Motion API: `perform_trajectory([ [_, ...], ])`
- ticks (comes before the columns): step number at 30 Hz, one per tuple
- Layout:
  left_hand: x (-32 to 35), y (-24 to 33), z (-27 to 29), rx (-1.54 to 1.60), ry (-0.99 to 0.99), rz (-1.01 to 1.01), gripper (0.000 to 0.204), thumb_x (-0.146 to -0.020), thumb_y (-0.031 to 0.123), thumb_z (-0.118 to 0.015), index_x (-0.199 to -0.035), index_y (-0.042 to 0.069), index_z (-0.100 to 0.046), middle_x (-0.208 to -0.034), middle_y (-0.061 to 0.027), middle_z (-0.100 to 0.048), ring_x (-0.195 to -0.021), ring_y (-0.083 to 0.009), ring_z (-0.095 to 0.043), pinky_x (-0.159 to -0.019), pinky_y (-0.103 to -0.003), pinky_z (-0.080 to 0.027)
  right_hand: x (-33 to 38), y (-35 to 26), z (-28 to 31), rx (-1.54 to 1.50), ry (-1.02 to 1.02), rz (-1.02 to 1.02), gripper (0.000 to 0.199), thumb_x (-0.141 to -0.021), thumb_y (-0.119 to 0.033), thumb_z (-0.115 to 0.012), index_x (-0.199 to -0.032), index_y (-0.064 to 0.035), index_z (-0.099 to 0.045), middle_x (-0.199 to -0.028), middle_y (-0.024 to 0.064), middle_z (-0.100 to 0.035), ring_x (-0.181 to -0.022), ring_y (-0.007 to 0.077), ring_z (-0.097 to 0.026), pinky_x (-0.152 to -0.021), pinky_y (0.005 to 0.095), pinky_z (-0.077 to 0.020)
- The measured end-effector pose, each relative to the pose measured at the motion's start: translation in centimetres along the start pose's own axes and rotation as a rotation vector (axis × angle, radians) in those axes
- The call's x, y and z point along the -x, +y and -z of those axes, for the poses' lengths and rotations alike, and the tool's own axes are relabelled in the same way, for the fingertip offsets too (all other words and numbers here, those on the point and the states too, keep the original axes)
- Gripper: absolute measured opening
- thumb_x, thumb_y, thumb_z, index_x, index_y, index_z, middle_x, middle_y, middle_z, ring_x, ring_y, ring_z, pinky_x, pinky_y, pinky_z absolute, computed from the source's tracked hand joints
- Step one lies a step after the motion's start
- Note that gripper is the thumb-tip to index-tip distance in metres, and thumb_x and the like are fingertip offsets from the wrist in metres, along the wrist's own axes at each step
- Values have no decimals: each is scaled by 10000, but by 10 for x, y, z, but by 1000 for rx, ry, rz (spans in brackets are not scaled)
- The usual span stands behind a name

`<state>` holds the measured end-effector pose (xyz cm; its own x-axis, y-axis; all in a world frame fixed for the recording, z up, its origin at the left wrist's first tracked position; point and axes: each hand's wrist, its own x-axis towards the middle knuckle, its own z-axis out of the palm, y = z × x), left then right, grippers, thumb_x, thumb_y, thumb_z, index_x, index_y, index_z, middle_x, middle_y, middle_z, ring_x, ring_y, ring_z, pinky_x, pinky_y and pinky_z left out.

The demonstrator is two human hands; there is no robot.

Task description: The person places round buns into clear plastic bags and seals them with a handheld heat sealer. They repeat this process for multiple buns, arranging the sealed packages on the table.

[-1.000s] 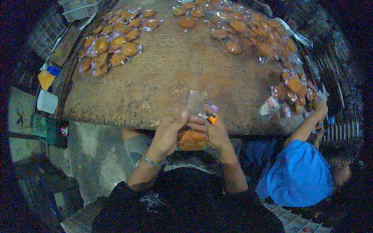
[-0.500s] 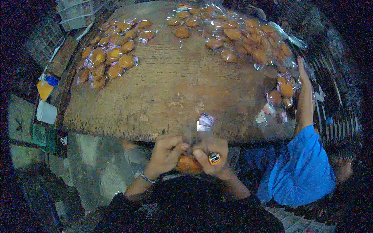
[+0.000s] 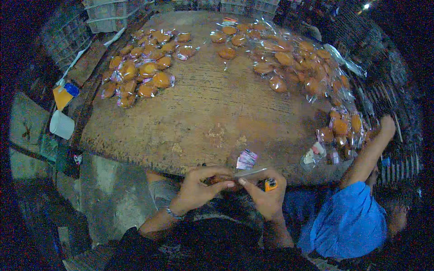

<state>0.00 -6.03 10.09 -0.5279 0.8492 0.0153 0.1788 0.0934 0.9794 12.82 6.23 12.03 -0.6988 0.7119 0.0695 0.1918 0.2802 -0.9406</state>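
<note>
Just off the table's near edge, my left hand (image 3: 199, 187) is closed around a brown bun (image 3: 216, 179), mostly hidden by the fingers. The bun is in a clear plastic bag (image 3: 252, 172), whose flat edge sticks out to the right. My right hand (image 3: 266, 198) pinches that edge between thumb and fingers, close to the left thumb. Tucked in the same right hand is an orange lighter (image 3: 271, 184), its metal top showing. A few small printed paper labels (image 3: 247, 159) lie on the table just beyond my hands.
The wooden table (image 3: 194, 117) carries bagged buns (image 3: 147, 70) at the far left and a larger heap (image 3: 296, 58) at the far right. Beside me on the right, a person in a blue sleeve (image 3: 346, 221) reaches along the edge. A white tub (image 3: 62, 125) stands at the left.
The bun has turned up from below my hands into my left fingers, and the bag's edge now points right. The neighbour's arm has swung outward to the right. My view has shifted slightly.
</note>
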Motion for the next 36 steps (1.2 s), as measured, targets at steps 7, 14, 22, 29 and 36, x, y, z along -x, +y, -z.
perform_trajectory([
  [7,-5,-15,-28,118,-38,30,210,-824,109,-607,-1014,21,-608,-945,-58,-621,-787,-94,-564,-699,-249,-465,3,18,-7,-346,31,-188,185,-821,-93,-578,-996,-33,-572,-744,19,-544,-539,54,-454,-453,203,-365],
  [14,-14,-19,-25,57,95,-50,183,-810,115,-616,-964,18,-627,-890,-57,-642,-761,-104,-556,-691,-256,-440,-7,38,-6,-118,-60,147,192,-841,-124,-567,-988,-10,-612,-780,17,-549,-561,51,-455,-502,189,-385],
  [22,-16,-34,-25,106,104,-10,148,-787,120,-652,-896,20,-646,-840,-42,-645,-736,-95,-555,-685,-247,-443,-5,48,-15,22,0,318,171,-814,-107,-585,-944,-11,-640,-894,54,-635,-736,121,-568,-686,260,-456],
  [29,-17,-48,-41,130,168,64,145,-803,144,-640,-765,4,-642,-748,-23,-638,-699,-67,-545,-650,-226,-442,-6,67,-21,-136,-61,-46,177,-808,-68,-573,-972,-37,-631,-927,79,-630,-854,145,-564,-767,279,-442],
  [36,-32,-75,-31,-15,156,286,169,-806,180,-646,-784,12,-644,-738,-28,-634,-684,-85,-550,-624,-249,-443,-7,89,-37,192,-44,212,181,-770,-104,-624,-924,-9,-613,-861,148,-638,-808,262,-622,-727,327,-469],
])
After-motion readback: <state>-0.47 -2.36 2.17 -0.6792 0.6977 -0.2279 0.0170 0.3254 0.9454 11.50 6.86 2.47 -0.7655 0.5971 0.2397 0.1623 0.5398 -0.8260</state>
